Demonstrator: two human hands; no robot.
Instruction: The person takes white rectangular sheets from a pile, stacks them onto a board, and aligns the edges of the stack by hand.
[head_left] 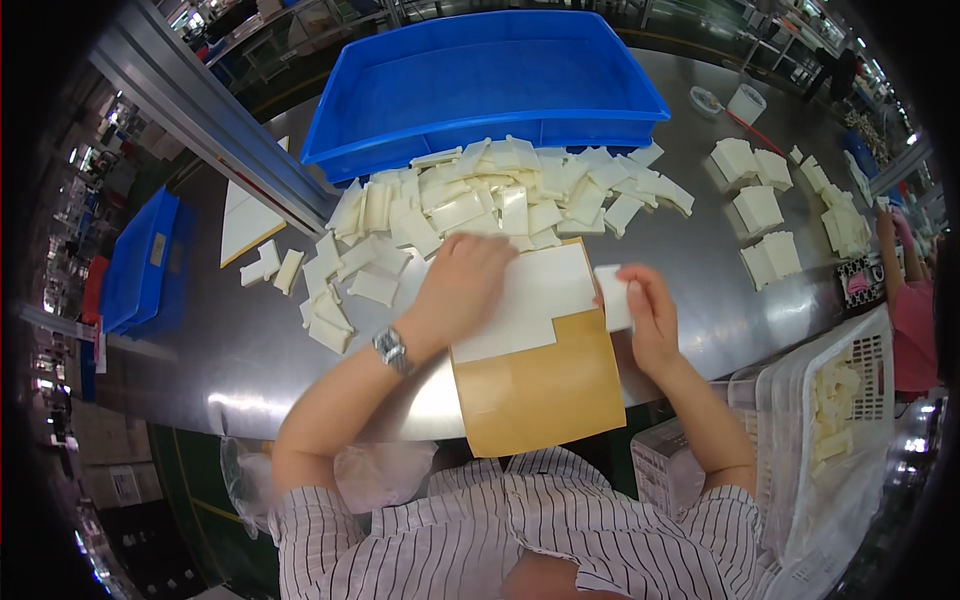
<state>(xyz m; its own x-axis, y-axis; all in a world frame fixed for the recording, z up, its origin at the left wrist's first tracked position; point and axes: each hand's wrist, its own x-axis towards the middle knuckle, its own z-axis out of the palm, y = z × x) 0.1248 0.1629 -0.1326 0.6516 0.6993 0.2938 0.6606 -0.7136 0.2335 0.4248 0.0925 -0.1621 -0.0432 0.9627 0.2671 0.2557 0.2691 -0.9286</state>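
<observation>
My right hand (652, 318) is closed on a small white rectangular piece (615, 298), held upright beside the right edge of a sheet. That sheet has yellow-brown backing paper (535, 385), with a white layer (545, 290) covering its far part; a notch shows at the white layer's near right corner. Over the far left of the white layer hovers or rests my left hand (468, 290), its fingers smeared by motion, so what they hold is unclear. Just beyond it lies a heap of cream-white plastic pieces (460, 210).
A large blue tray (480, 130) stands behind the heap. More cream pieces sit stacked at the right (757, 208). A metal post (230, 130) rises at the left, by another white sheet (248, 222). A white basket (800, 430) is at the lower right; another person (910, 330) sits beyond.
</observation>
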